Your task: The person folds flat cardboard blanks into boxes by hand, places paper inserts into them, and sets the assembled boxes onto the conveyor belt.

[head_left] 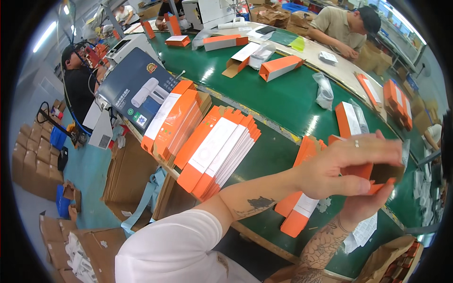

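At the right side of the table my left hand (330, 165), with a ring on one finger, curls over a small orange carton (361, 170). My right hand (365, 203) grips the same carton from below, near its open end, where the brown inside shows. The hands hide most of this carton. Under my left forearm lie flat orange-and-white cartons (299, 214). A standing orange-and-white carton (347, 119) is just beyond my hands, with a plastic-wrapped item beside it. Left of my forearm leans a stack of flattened cartons (212, 153).
Another carton stack (177, 115) stands behind, next to a dark printed box (137, 89). Across the green conveyor belt (203, 66) lie opened cartons (281, 67) and a bagged item (323, 89). White printed sheets (362, 233) lie near my right forearm. Co-workers (342, 30) sit beyond.
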A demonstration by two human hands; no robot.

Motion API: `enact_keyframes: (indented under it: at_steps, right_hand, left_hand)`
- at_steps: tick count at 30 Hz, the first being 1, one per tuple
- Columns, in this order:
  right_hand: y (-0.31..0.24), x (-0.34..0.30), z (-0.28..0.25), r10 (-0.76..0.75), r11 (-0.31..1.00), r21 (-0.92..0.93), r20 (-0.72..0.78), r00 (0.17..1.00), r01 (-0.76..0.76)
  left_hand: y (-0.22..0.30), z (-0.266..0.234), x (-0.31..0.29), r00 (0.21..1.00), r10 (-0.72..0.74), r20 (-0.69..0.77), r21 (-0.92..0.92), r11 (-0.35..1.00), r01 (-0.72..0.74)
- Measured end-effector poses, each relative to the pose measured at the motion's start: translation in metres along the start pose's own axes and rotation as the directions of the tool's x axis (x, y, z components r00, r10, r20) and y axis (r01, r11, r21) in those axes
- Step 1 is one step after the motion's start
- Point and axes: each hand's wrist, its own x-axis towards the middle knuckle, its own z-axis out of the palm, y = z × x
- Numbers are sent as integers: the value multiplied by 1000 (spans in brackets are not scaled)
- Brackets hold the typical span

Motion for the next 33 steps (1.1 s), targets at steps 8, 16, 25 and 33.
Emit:
enact_keyframes:
  at_steps: [8, 16, 25, 33]
  right_hand:
    - [-1, -2, -16, 5, 985, -172, -100, 995, -22]
    - [1, 3, -7, 128, 991, 21, 137, 982, -132]
    - [7, 5, -24, 50, 996, -80, -6, 999, -50]
    - [2, 8, -40, 13, 1000, -17, 138, 990, -11]
  left_hand:
    - [-9, 9, 0, 996, 83, -17, 228, 971, -77]
    - [-14, 11, -5, 945, -137, -298, 13, 989, 147]
    - [-25, 13, -7, 962, -21, -271, 199, 977, 77]
    - [-28, 13, -8, 982, 107, -153, 224, 972, -71]
